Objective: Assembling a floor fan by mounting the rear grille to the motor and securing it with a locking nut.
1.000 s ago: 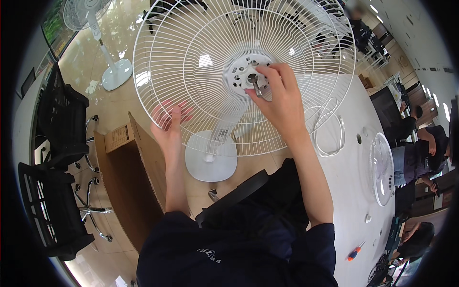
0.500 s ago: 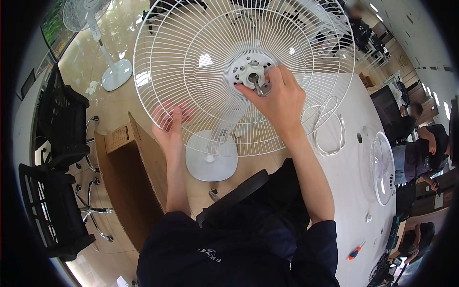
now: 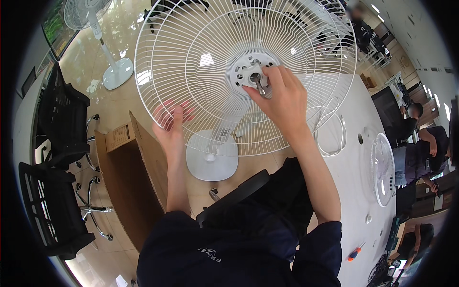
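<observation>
Seen from the head camera, the person holds a white wire fan guard point(image 3: 205, 71) up in front of the body, over the floor and just beside the edge of a white table point(image 3: 354, 191). The left hand point(image 3: 171, 125) supports the lower left part of the guard from behind; its fingers point(image 3: 165, 115) are spread rather wide and show through the wires, pressing flat against them, not closed around anything. The right hand point(image 3: 282, 98) is at the round centre hub point(image 3: 251, 74) of the guard, and its fingertips point(image 3: 260, 93) are pinched narrowly around a small grey metal part, maybe a shaft or a slim tool; I cannot tell which. The step in hand seems to be the fitting or loosening of something at the hub, with the left hand only keeping the guard from turning. The next move probably calls for a careful twist of the right fingers while the guard is kept steady. Below the guard a white round fan base point(image 3: 212, 155) stands on the floor, next to an open cardboard box point(image 3: 129, 182). On the table lie a second guard point(image 3: 383, 167), a wire ring point(image 3: 330, 131) and a small orange screwdriver point(image 3: 356, 252). Black chairs point(image 3: 57, 143) stand on the left, and another white fan point(image 3: 95, 28) further away.
</observation>
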Demonstrator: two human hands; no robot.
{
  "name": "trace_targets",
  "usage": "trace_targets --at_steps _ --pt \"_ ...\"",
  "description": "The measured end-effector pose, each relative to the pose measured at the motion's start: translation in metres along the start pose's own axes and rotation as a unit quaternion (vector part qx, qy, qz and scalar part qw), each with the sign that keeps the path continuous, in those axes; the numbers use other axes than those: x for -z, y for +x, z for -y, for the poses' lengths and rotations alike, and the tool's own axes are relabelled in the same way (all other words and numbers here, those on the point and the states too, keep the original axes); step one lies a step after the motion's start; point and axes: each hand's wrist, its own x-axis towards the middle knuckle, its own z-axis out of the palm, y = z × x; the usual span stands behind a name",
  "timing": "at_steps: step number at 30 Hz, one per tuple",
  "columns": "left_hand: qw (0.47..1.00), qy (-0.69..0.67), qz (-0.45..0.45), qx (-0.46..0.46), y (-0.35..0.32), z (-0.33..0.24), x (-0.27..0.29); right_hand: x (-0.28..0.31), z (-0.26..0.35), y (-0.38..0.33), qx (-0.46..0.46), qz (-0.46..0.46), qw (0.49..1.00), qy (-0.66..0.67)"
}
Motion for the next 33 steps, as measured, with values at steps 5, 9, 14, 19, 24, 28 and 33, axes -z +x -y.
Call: trace_targets --at_steps 5,9,14,19,24,28,33 --pt "1.0 0.011 -0.007 -0.01 -0.002 -0.001 -0.001 0.001 0.007 0.002 -0.028 -0.006 0.998 -0.052" --pt "1.0 0.002 -0.008 -0.009 -0.003 0.001 0.001 0.001 0.016 0.0 -0.092 0.022 0.993 -0.064" --pt "1.0 -0.006 -0.013 0.005 -0.004 -0.005 -0.003 0.016 0.008 0.013 0.036 0.029 0.999 -0.006" --pt "1.0 0.006 -0.01 -0.011 -0.004 0.001 0.001 0.007 0.004 0.011 0.049 0.015 0.999 -0.011" --pt "0.999 -0.019 -0.028 -0.011 -0.006 -0.001 -0.003 0.002 0.018 0.006 -0.123 0.073 0.988 -0.063" --pt "1.0 -0.007 -0.021 0.005 -0.005 -0.004 -0.003 0.012 0.013 0.009 -0.03 0.015 0.999 0.036" --pt "1.0 0.001 -0.008 -0.011 -0.003 -0.002 -0.001 0.008 -0.001 0.009 0.052 0.03 0.998 -0.01"
